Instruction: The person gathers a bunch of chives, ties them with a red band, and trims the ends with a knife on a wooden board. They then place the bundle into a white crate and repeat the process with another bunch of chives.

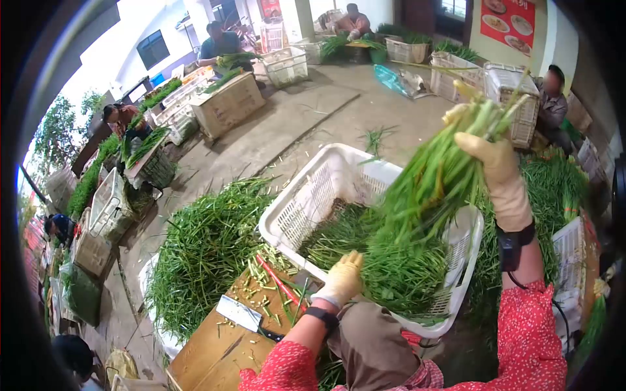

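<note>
- The gloved right hand [497, 173] is raised, fingers clamped around a bunch of long-leaved greens [433, 166] near the pale stem ends.
- The bunch's leaves hang over the white plastic crate [313, 190], which holds loose greens [404, 267].
- The gloved left hand [342, 280] is at the crate's near rim; whether its fingers grip anything, I cannot tell.
- A cleaver [239, 313] lies on the wooden table [212, 352].

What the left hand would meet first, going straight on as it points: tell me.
For the left hand, most likely the greens in the white basket ahead of it, though depth is unclear.
</note>
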The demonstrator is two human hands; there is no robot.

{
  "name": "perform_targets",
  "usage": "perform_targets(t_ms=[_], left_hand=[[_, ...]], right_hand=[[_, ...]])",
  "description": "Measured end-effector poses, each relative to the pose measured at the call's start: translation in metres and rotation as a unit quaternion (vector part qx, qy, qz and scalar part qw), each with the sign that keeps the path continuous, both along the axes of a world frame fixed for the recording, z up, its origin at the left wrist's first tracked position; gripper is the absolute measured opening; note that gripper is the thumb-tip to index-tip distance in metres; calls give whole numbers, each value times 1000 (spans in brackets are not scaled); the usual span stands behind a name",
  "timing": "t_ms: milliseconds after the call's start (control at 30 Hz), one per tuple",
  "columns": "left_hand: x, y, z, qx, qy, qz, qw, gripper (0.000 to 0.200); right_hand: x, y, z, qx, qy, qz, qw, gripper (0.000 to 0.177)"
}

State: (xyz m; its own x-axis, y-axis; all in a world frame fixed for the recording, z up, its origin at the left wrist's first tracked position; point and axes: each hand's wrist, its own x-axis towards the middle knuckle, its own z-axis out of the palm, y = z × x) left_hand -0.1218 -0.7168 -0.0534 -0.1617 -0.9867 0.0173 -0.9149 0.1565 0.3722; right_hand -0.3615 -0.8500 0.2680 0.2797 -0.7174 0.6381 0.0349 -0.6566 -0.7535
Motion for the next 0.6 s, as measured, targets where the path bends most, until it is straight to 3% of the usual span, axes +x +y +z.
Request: perform_targets(t_ms=[133,233,267,333,433,500,533,567,600], left_hand=[[44,22,72,-117,88,141,979,73],[49,52,171,-314,111,145,932,97],[44,63,206,-363,115,137,915,108],[35,82,254,-419,106,129,892,125],[33,105,281,-475,81,144,864,141],[53,119,274,-535,122,174,817,140],[68,136,276,-561,71,211,797,138],[82,153,279,-583,22,250,773,135],[104,180,284,-585,-102,306,744,132]], right_hand=[[30,-3,3,-73,9,9,997,56],[75,13,5,-103,-51,38,993,64],[90,28,11,-114,-33,39,992,65],[131,57,16,-113,-108,111,981,63],[184,109,22,-180,-90,138,970,56],[219,162,34,-121,-152,241,951,59],[234,187,37,-103,-176,296,933,61],[252,214,37,-15,-261,355,897,64],[263,231,32,52,-231,405,883,69]])
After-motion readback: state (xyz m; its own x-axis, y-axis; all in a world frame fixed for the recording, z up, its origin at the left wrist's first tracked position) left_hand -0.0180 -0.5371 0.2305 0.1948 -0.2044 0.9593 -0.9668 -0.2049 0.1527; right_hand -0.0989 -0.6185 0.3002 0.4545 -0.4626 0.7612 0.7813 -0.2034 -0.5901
